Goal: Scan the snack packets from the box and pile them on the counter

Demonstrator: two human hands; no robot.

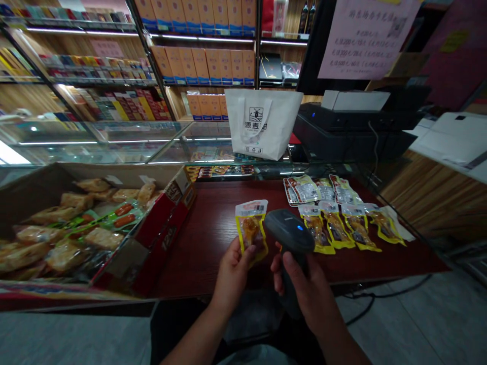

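My left hand [233, 268] pinches the lower part of a vacuum-packed snack [251, 225], a clear pouch with yellow edges, brown food inside and a barcode on its white top. Wrapped around the handle of a dark grey barcode scanner [291, 230] is my right hand [300, 284]. The scanner's head is just right of the pouch and shows a small blue light. Several similar yellow-edged pouches [355, 228] lie in a row on the dark red tabletop [211, 223] to the right. Behind them are several white-and-red packets [304, 189], partly overlapping.
At left, an open cardboard box [160, 243] holds several wrapped snacks. A white paper bag [281, 121] stands on the glass counter [167, 137] ahead. Dark checkout equipment [353, 132] is at back right. Shelves of boxes [201, 66] rise behind; a cable [369, 299] hangs at right.
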